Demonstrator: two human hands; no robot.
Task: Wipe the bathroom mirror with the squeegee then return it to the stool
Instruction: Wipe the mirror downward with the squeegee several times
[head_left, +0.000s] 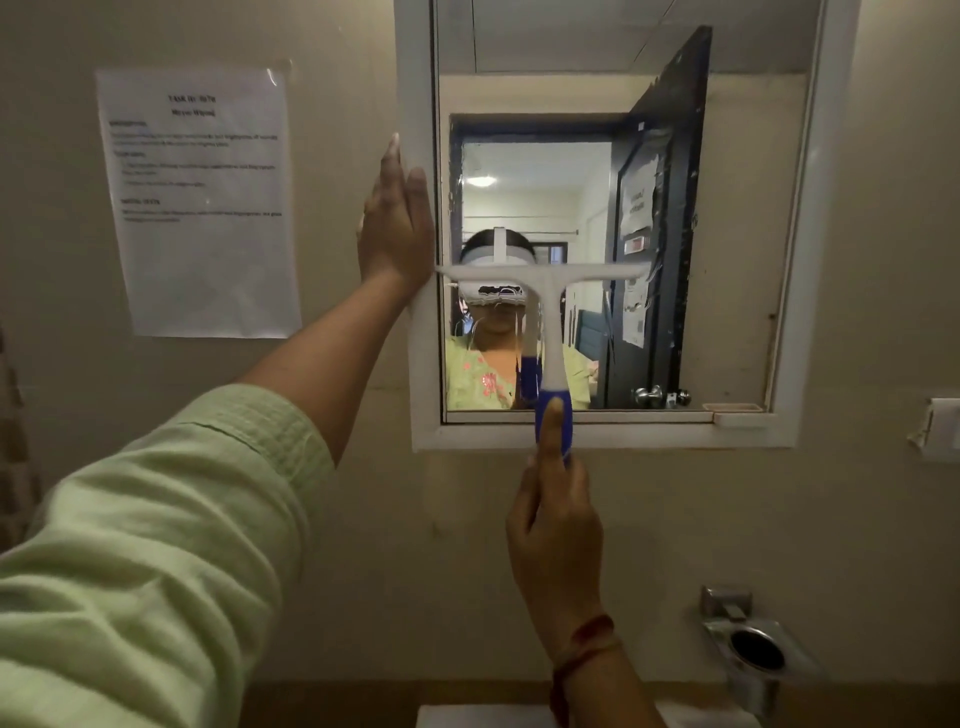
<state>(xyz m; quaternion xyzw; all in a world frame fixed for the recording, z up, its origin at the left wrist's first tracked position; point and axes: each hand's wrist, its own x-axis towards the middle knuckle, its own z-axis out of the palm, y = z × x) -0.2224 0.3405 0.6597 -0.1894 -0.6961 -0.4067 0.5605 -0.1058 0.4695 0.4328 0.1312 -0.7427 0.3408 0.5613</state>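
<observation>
Bathroom mirror (727, 260) mid-wipe | right hand (558, 525) fingers wrapped round squeegee (545, 291) | left hand (397, 223) flat, fingers together, on frame's left edge | next: probably steady downward pull

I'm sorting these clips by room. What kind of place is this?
Most likely a bathroom. A framed mirror is set in a plain wall, a metal holder is fixed to the wall below it, and the right hand works a squeegee on the glass. The open door shows only as a reflection.
</observation>
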